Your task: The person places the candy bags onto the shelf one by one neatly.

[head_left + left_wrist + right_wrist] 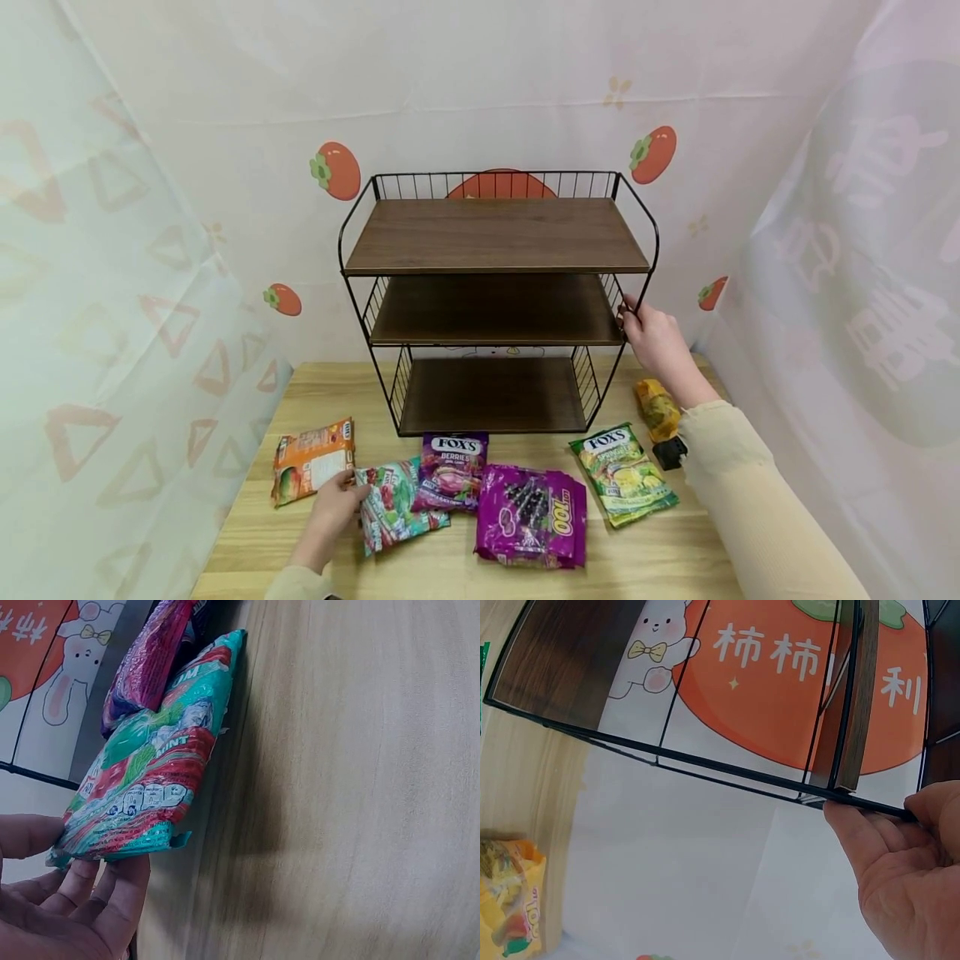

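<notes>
My left hand (pixel 335 510) pinches the edge of a teal and red mint candy bag (pixel 390 500) at the front of the table. In the left wrist view, the thumb lies on one side of that bag (pixel 150 772) and the fingers on the other; its near end is tilted up. My right hand (pixel 654 335) grips the black metal side post of a three-tier shelf rack (pixel 495 237). In the right wrist view, thumb and fingers (pixel 847 825) close on the thin rod near the middle board. A purple Fox's Berries bag (pixel 453 471) overlaps the teal bag's right side.
An orange candy bag (pixel 315 458) lies at left. A purple blackcurrant bag (pixel 531 517) and a green Fox's bag (pixel 624 475) lie right of centre. Beyond them are a yellow bag (pixel 658 408) and a small black object (pixel 669 452). Printed cloth (pixel 480 83) hangs behind the rack.
</notes>
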Demonstrator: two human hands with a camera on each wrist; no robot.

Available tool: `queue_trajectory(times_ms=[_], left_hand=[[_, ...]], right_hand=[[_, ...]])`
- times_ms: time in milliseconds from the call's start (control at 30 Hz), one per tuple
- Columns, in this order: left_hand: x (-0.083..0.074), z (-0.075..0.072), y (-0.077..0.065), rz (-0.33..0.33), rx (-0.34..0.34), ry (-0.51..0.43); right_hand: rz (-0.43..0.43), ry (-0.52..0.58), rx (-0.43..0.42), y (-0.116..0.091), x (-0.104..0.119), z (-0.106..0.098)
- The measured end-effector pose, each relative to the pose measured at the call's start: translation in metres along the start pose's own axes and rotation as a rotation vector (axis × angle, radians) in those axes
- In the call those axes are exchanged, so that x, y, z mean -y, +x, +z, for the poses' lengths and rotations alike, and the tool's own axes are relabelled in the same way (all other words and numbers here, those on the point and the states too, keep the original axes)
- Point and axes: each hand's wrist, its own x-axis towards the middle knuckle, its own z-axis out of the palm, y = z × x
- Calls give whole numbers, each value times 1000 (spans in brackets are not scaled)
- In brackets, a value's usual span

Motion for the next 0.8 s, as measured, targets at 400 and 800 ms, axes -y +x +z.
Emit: queue_trajectory(times_ms=[400,800], left_hand=[[-5,-4,-3,-32,28,-78],[-7,-5,-6,-40,24,-131]], right_hand=[[0,-6,-3,1,0,0],[4,-11,3,-1,2,0]])
